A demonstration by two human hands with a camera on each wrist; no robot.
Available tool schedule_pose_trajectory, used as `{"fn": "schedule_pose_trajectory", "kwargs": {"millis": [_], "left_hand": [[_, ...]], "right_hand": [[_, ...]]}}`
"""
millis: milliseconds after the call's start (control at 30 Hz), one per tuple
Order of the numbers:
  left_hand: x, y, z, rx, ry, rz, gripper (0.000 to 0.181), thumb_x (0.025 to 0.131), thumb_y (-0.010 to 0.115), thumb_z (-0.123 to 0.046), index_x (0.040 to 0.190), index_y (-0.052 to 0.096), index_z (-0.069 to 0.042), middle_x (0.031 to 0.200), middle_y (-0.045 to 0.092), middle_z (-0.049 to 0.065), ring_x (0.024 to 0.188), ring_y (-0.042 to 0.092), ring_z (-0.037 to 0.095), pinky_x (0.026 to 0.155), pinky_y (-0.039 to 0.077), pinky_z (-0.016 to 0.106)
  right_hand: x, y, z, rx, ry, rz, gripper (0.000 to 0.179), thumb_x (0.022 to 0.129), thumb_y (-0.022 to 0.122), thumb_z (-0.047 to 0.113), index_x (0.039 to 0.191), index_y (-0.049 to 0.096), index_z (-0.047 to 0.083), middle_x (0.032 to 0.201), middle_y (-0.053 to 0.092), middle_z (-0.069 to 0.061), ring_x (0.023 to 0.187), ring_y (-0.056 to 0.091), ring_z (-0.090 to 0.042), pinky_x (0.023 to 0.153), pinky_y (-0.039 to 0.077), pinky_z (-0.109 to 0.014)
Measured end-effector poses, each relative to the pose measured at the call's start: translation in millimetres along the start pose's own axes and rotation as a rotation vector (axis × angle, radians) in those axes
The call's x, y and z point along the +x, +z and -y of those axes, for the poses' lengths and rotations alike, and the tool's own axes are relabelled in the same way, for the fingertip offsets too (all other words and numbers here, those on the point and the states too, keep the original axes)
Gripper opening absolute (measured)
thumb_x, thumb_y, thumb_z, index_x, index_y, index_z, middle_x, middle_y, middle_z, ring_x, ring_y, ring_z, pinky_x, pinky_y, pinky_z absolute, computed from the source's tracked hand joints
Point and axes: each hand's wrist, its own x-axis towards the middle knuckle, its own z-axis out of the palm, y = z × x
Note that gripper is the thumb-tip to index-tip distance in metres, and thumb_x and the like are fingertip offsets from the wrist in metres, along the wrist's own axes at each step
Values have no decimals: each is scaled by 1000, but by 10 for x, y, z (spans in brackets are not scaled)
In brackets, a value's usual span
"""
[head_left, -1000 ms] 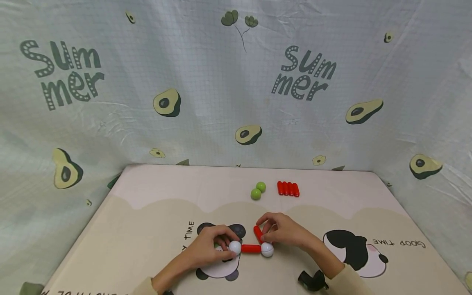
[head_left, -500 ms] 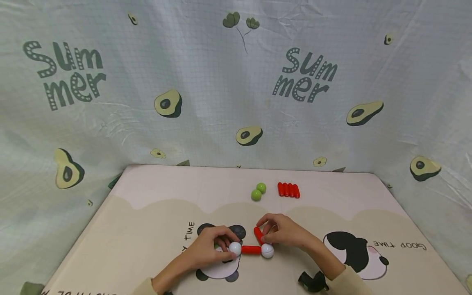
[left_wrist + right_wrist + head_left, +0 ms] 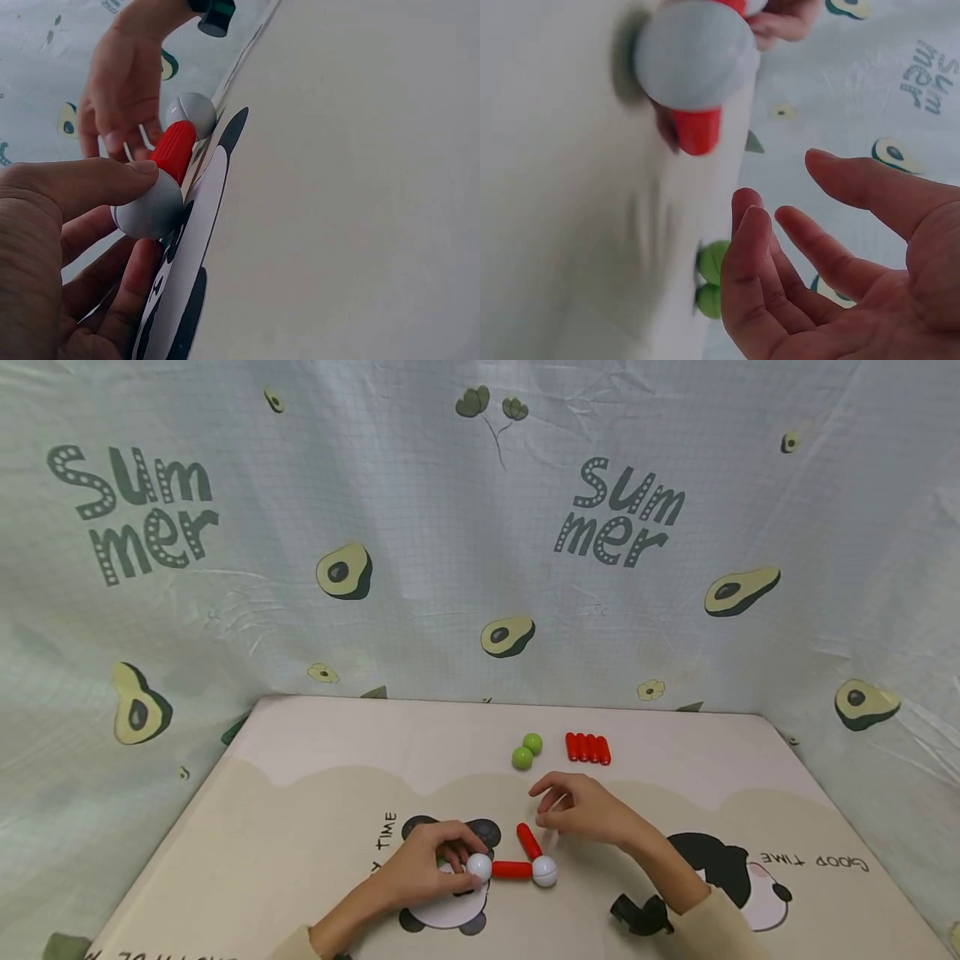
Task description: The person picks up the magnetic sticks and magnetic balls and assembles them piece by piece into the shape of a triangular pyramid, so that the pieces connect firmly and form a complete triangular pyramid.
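Observation:
My left hand (image 3: 423, 868) pinches a white ball (image 3: 479, 867) between thumb and fingers; the left wrist view shows the thumb on top of that ball (image 3: 150, 210). From it a red rod (image 3: 512, 870) runs right to a second white ball (image 3: 545, 872). Another red rod (image 3: 528, 841) slants up and left from this second ball. Apart from it, my right hand (image 3: 585, 810) hovers just above and to the right, fingers loosely bent with nothing between them, as the right wrist view also shows. A bit of green shows beneath my left hand, mostly hidden.
Two green balls (image 3: 522, 757) lie farther back, touching. Beside them is a row of several red rods (image 3: 588, 748). A black strapped device (image 3: 641, 915) sits at the right wrist. A printed curtain (image 3: 420, 527) hangs behind the table (image 3: 300, 827).
My right hand has let go of the slanted red rod and lifted up and to the right. The left hand keeps its hold on the white ball.

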Motion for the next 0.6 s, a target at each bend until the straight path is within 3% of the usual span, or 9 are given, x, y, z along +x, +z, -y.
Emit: {"fn": "schedule_pose_trajectory", "kwargs": {"millis": [300,600], "left_hand": [[-19,-13,4,-4,5,-2,24,85,84,-21,107,74,-21,99,72,-3,79,66,7,75,57,23],[-21,-18,3,-3,8,4,25,85,84,-21,108,74,-20,99,72,-3,80,66,6,75,57,22]], "right_hand": [[184,-296,115,-33,-23,-106,37,93,74,15,126,64,0,105,70,-10,88,67,-22,77,62,-38],[487,-416,96,-96,-16,-169,34,95,70,11,126,65,-1,116,69,-19,96,66,-22,78,60,-31]]}}
